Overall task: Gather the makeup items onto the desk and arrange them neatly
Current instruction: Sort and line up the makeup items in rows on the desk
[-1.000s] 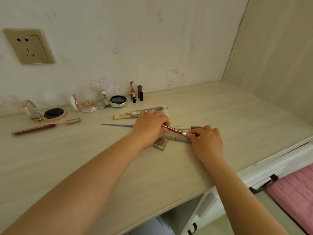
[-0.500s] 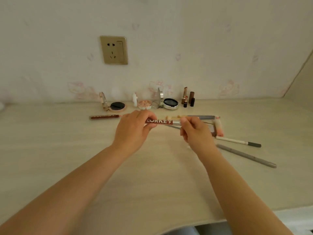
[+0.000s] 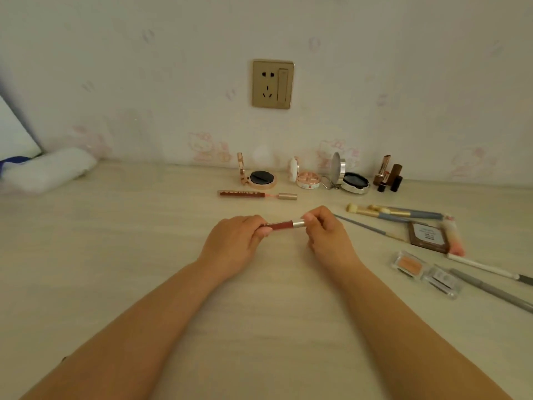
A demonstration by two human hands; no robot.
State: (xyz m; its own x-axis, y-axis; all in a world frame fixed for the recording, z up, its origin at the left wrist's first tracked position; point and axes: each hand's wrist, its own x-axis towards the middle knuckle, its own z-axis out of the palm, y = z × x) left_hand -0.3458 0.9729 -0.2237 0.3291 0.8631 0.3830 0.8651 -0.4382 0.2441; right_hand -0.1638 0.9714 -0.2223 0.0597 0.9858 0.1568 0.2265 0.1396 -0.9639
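A gold socket [image 3: 272,84] sits on the wall [image 3: 403,67] at upper centre of the frame. Faint pink cat stickers [image 3: 207,147] line the wall's base. At far left, a rolled white cloth [image 3: 49,170] lies on the counter [image 3: 144,255] against the wall.

Readable text is minimal. Red lip gloss tube [image 3: 241,193] lying on the tabletop [image 3: 115,255] has white block capitals along its side; blurred, cannot make out the letters. Held lip gloss tube [image 3: 279,225] shows a trace of white print by the left hand [image 3: 233,246] fingers [image 3: 264,230], mostly covered. Brown palette [image 3: 428,236] carries a pale label with small dark lines, illegible. Wall [image 3: 144,67] has faint pink Hello Kitty cartoon stickers [image 3: 202,145], no words. Nothing else readable.
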